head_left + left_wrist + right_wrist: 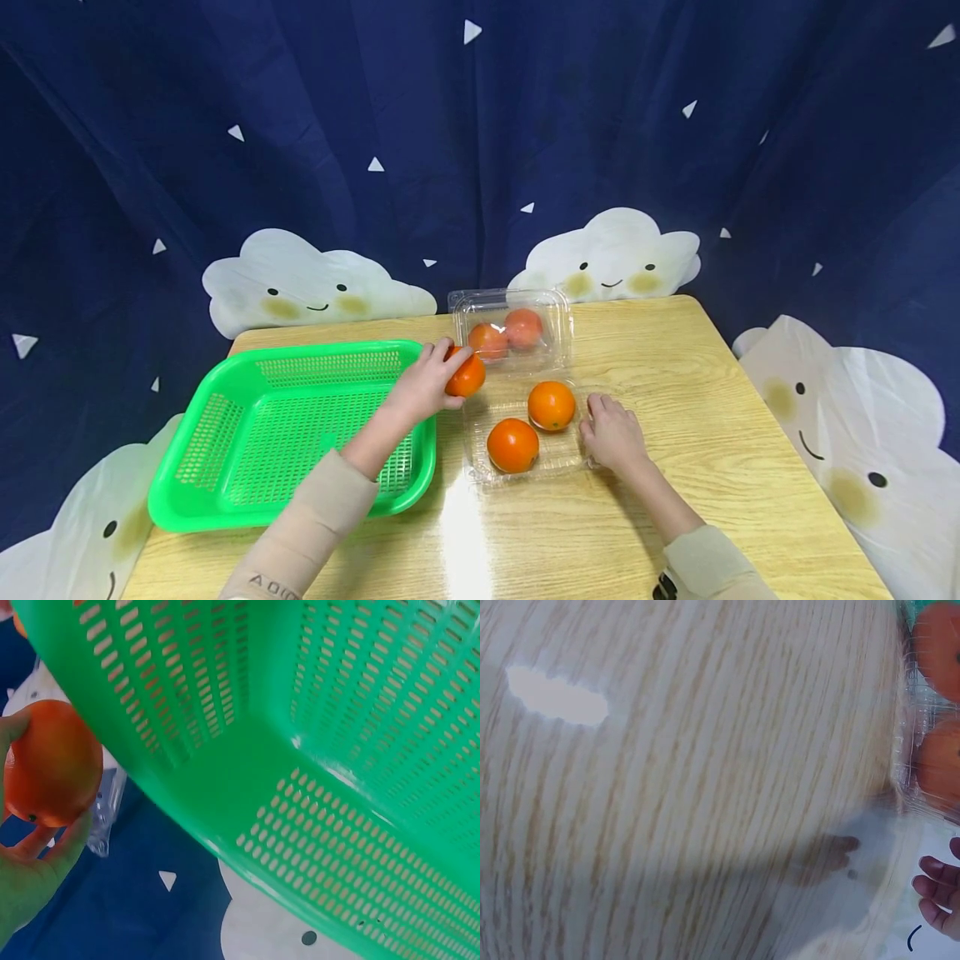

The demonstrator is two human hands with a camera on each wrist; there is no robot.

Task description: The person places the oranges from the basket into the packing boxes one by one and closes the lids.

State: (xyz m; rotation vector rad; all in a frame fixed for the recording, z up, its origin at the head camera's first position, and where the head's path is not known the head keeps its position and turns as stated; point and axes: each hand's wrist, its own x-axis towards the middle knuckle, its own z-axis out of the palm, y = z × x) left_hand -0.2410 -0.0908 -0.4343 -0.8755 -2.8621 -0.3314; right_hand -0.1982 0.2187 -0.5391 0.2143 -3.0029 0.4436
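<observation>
My left hand point(429, 382) grips an orange point(466, 375) beside the right rim of a green plastic basket point(174, 508). In the left wrist view, fingers and thumb hold this orange point(56, 765) from opposite sides, just outside the basket wall. Two oranges, one in front point(513, 445) and one behind it point(551, 406), sit in a clear plastic tray point(480, 477). By the tray's right edge is my right hand point(615, 433), its fingers loosely bent. The right wrist view shows these fingers point(936, 889) with no fruit in them, close to the tray.
Behind the tray is more clear plastic packaging point(558, 354), with two duller orange fruits point(523, 327) showing through it. The wooden table point(720, 467) extends to the right. A dark blue curtain point(420, 83) with clouds hangs along the table's back edge.
</observation>
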